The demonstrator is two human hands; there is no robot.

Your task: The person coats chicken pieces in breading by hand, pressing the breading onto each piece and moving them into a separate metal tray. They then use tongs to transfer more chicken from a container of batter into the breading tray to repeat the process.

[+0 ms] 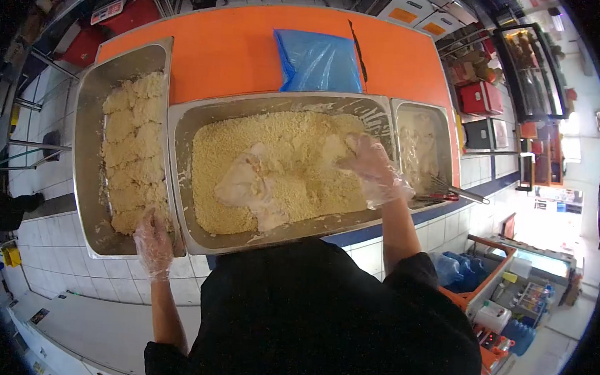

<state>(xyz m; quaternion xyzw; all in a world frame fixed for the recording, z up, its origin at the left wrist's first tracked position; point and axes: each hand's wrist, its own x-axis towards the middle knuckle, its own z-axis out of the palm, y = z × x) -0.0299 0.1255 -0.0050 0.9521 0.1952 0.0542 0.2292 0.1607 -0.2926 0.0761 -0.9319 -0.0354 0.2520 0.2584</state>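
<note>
My left hand [153, 246], in a clear plastic glove, reaches over the near end of the left metal pan [86, 196]. Its fingers are extended and rest at the nearest of several crumb-coated pieces [135, 152] laid in rows. My right hand [374, 165], gloved too, is over the right part of the middle pan [178, 174], fingers stretched to the left at the pale crumbs [228, 133]. A crumb-dusted lump [332, 150] lies by its fingertips. Left of it, a pale, wet-looking flat piece of meat [239, 184] lies on the crumbs.
A smaller pan [418, 136] of pale batter stands at the right, a whisk [459, 191] leaning over its near edge. Behind the middle pan, a blue plastic bag [320, 63] lies on the orange tabletop [219, 47]. Shelves and a red cooler [481, 98] stand farther right.
</note>
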